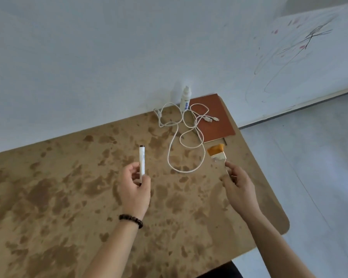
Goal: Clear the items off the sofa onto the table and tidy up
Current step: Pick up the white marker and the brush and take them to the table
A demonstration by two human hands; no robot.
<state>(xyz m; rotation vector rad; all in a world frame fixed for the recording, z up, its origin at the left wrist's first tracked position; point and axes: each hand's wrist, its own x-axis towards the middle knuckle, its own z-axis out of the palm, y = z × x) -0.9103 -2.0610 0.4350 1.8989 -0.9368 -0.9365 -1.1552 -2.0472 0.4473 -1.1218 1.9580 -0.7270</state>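
a broad bench with a tan top mottled in darker brown and a rounded near-right corner fills most of the view. its far edge sits against a plain white wall. to the right a white board with red and black scribbles leans along the wall above a pale grey floor.

at the far right corner of the bench lies a flat reddish-brown rectangular pad. a long white charging cable sprawls in loose loops beside it, with its plug ends resting on the pad and its largest loop reaching toward the middle of the bench.

the left hand is raised over the middle of the bench, its fingers and thumb curled round the lower part of a slim white marker pen with a dark cap, which points away toward the wall. the right hand is near the right edge, its fingers pinching the handle of a small flat paintbrush with orange bristles. the handle is mostly hidden by the hand. the bristles point at the near corner of the pad, just beside it. i cannot tell whether the brush touches the bench.

a small white spray bottle with a blue label stands upright against the wall, just left of the pad, with the cable passing its base. a dark beaded bracelet circles the left wrist.
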